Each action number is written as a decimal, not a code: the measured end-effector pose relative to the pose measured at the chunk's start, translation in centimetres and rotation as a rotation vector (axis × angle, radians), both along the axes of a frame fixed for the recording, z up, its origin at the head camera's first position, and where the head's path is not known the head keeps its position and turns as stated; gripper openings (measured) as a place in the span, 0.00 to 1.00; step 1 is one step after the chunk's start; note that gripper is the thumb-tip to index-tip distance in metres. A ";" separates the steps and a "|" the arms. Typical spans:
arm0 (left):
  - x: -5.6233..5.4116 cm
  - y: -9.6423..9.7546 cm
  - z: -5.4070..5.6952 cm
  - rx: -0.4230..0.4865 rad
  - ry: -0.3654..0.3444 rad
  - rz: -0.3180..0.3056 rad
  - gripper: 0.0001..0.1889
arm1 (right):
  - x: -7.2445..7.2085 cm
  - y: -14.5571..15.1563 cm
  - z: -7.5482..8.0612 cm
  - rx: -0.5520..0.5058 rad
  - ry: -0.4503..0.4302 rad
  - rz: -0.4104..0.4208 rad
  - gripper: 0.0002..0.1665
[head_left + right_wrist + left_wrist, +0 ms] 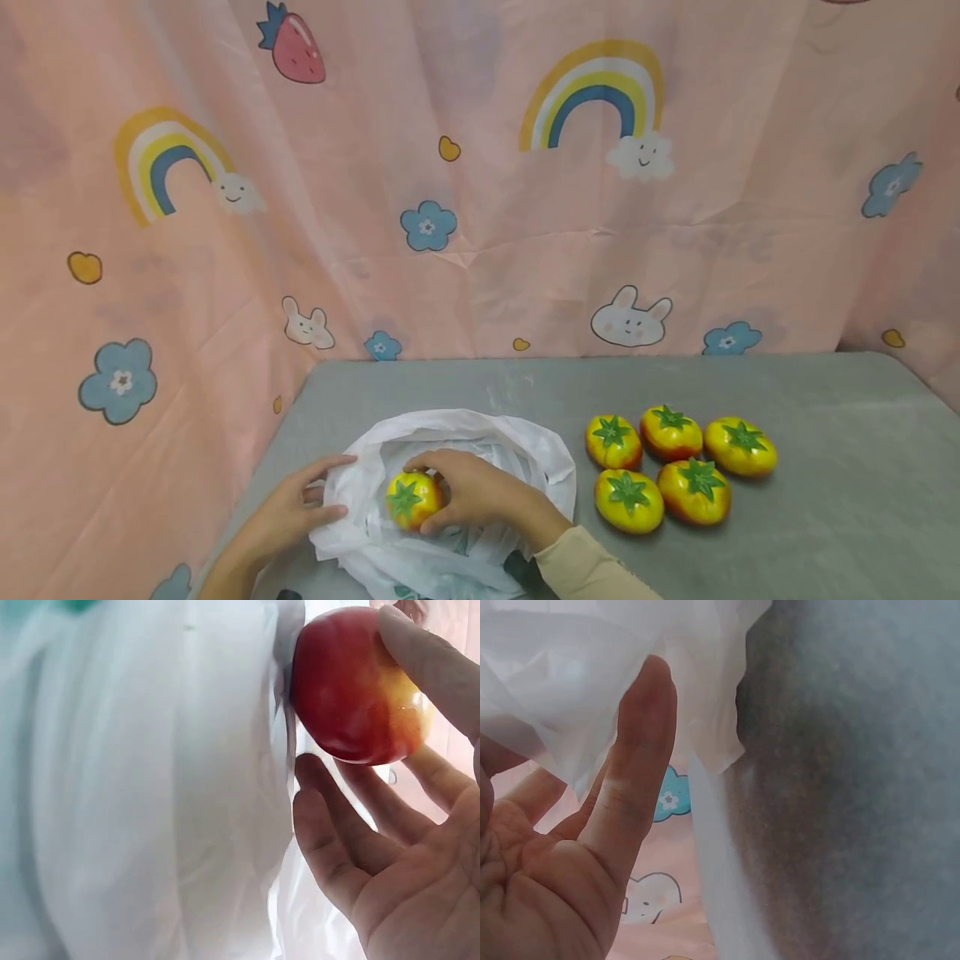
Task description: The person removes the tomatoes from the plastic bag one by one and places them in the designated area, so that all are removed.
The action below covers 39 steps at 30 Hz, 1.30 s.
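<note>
My right hand [476, 492] holds a yellow-and-red persimmon [408, 502] with a green star-shaped leaf top, over the mouth of a white plastic bag [555, 458]. In the right wrist view, the thumb lies along one side of the glossy persimmon [352, 690] and fingers reach beneath it; its red underside faces the bag [165, 787]. At the bag's left rim, my left hand [288, 508] touches the plastic with thumb and fingers spread apart. The left wrist view shows one extended digit of the left hand [615, 802] against the thin white film.
Several more persimmons [628, 502] sit grouped on the grey table [840, 467] to the right of the bag. A pink curtain [495, 292] printed with rainbows, flowers and rabbits hangs behind the table and along its left side.
</note>
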<state>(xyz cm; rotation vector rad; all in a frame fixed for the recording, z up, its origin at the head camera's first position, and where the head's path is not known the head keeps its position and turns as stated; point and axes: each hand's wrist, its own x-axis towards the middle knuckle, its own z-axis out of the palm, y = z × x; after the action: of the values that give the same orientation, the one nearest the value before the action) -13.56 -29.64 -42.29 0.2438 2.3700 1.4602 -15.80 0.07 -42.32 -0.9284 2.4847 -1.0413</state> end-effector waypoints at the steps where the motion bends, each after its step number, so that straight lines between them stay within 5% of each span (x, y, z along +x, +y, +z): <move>1: 0.0 0.0 0.0 0.001 0.001 0.001 0.37 | 0.0 0.0 0.0 -0.006 -0.002 0.003 0.39; 26: -0.1 0.1 -0.1 -0.030 -0.018 0.017 0.36 | -0.2 1.8 0.4 -0.102 -0.096 -0.063 0.38; 39: -0.3 0.3 -0.2 -0.042 -0.017 0.026 0.36 | -0.3 3.8 1.4 -0.127 -0.035 -0.061 0.38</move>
<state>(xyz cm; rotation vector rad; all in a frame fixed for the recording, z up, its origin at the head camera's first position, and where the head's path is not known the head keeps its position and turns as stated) -13.83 -29.34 -42.48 0.1901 2.3960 1.4164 -16.07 3.87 -40.87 -0.8663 2.4566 -1.2367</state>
